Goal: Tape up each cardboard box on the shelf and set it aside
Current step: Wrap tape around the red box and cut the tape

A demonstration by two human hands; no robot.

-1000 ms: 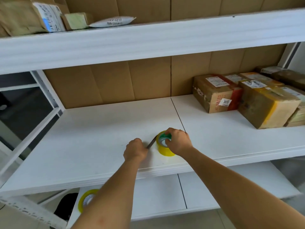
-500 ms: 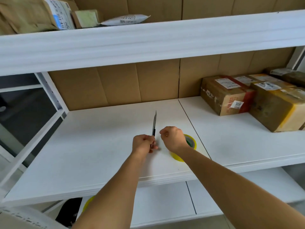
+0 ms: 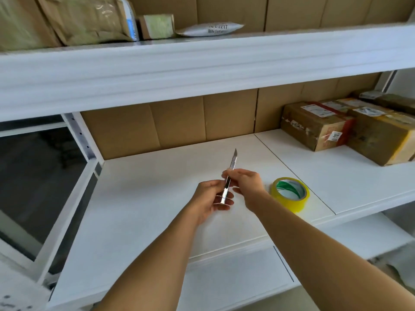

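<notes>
left hand [image 3: 210,197] grips utility knife [image 3: 228,178] handle | right hand [image 3: 246,184] pinches it, blade extended, pointing far | tape roll [image 3: 290,194] flat on shelf [image 3: 146,209], right of hands | cardboard boxes [image 3: 318,125] far right

I can read "2217" on the white mailer bag [image 3: 210,29] up on the top shelf [image 3: 202,63]. A small tag [image 3: 336,135] on the box [image 3: 314,129] near the shelf's right end starts with "30". The other labels are too blurry.

White metal shelving [image 3: 202,63] backed by brown cardboard panels [image 3: 179,122].
</notes>
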